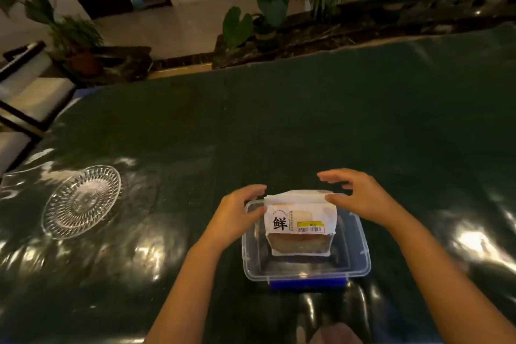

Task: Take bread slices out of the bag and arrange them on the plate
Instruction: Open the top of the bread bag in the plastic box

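A white bread bag (300, 220) with black lettering and a barcode label stands upright inside a clear plastic box (360, 265). Brown bread shows through the bag's clear lower window. The bag's top is folded shut. My left hand (237, 215) is at the bag's left upper edge, fingers spread and curled toward it. My right hand (360, 195) hovers at the bag's right upper corner, thumb touching the folded top, fingers apart. Neither hand has a firm hold. An empty cut-glass plate (81, 201) lies on the table to the left.
The dark green glossy table cover (307, 120) stretches far behind and to the right. The box has a blue latch (307, 283) at its near side. Potted plants (265, 8) and a chair (25, 86) stand beyond the table's far edge.
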### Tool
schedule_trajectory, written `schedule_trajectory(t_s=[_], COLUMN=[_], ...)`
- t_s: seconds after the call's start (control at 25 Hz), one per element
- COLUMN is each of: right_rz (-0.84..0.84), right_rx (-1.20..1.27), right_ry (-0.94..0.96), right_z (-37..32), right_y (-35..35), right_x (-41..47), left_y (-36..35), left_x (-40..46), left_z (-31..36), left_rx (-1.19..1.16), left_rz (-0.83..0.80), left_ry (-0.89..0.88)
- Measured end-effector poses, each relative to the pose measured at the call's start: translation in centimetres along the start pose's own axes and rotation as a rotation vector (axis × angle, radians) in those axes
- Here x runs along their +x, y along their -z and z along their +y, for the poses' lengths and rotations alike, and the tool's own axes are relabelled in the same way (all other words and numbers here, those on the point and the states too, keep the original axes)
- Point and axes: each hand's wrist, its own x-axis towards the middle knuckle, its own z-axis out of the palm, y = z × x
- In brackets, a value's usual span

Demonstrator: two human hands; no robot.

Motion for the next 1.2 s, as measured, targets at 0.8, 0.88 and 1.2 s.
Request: schedule_trajectory(t_s=[0.8,0.88,1.2], right_rz=[0.16,0.201,0.324], right_rx=[-0.179,-0.169,-0.07], right_ry=[-0.057,-0.084,-0.176], right_z=[2.3,2.4,2.4], right_y=[-1.9,-2.1,-2.4], right_x=[0.2,-0.1,-0.9], left_y=[-1.8,-1.7,-0.9], left_x=[2.0,1.9,0.9], left_z=[-0.3,-0.3,-1.0], left_rx=[0.074,0.121,0.177], left_rz=[0.042,0.027,0.077], left_ry=[0.006,-0.021,-0.028])
